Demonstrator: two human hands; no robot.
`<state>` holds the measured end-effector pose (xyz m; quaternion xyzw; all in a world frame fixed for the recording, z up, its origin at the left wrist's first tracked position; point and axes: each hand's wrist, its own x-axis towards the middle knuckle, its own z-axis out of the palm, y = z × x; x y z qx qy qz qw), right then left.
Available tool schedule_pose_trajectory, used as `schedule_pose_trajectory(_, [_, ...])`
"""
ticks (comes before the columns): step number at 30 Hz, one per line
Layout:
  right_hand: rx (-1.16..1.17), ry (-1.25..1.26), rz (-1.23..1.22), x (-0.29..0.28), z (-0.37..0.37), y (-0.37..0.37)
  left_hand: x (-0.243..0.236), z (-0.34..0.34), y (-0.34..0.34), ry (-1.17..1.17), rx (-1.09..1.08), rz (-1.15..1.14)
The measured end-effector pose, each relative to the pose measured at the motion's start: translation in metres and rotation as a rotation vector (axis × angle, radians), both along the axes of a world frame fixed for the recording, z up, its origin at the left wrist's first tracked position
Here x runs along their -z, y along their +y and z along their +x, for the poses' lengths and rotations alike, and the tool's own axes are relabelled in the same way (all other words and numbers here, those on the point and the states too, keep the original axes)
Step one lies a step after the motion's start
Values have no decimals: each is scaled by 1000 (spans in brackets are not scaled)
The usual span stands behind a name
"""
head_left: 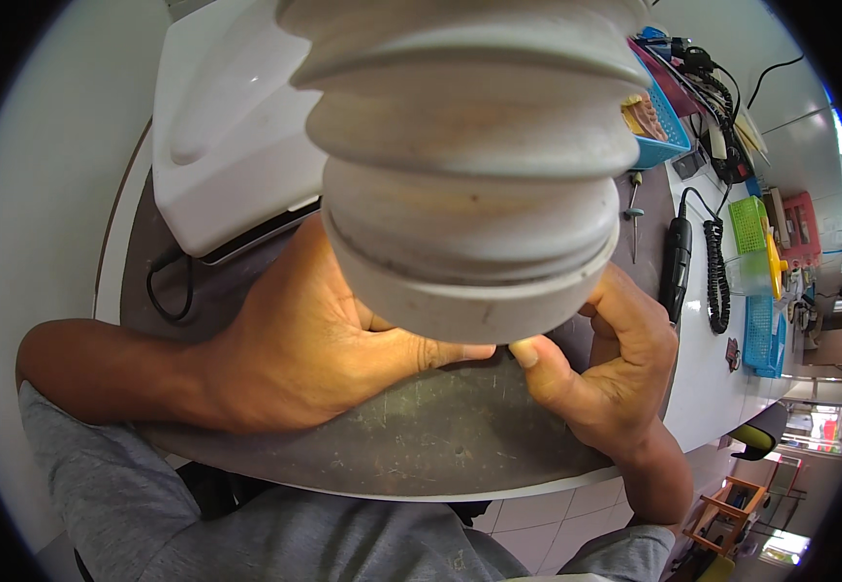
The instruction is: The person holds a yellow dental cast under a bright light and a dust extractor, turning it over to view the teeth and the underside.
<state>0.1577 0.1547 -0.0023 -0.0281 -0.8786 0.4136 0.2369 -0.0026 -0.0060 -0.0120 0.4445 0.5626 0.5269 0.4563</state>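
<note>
A thick grey-white corrugated hose [469,223] with a plain round rim hangs in front of both my hands and hides most of their fingers. My left hand [295,354] comes in from the left, closed, its thumb stretched right beneath the rim. Opposite it, my right hand [619,373] is closed too, with the thumb bent toward the left thumb and the forefinger curled behind the hose. A tiny dark bit shows between the thumb tips. Whatever the fingers hold is hidden by the hose. Both hands are above a scratched grey-brown work mat [440,441].
A white machine housing [222,165] stands at the back left, with a black cable [171,312] beside it. On the right are a thin metal tool [635,218], a black handpiece [676,262] with coiled cord, a blue basket [668,141] holding dental casts, and a green basket [749,225].
</note>
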Motion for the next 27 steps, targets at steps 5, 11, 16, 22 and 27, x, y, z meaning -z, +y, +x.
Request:
schedule_pose_trajectory(5, [-3,1,52,-1,0,1,2,-1,-1,18,5,24])
schedule_pose_trajectory(11, [4,56,335,-3,2,3,2,6,4,-167,-137,69])
schedule_pose_trajectory(16, [-71,103,529,-4,3,7,-6,0,9,-320,-128,-23])
schedule_pose_trajectory(22, [-74,137,547,-1,1,6,-7,-14,6,-521,106,-34])
schedule_pose_trajectory(27, [-41,203,501,2,-2,7,0,-11,7,-254,47,6])
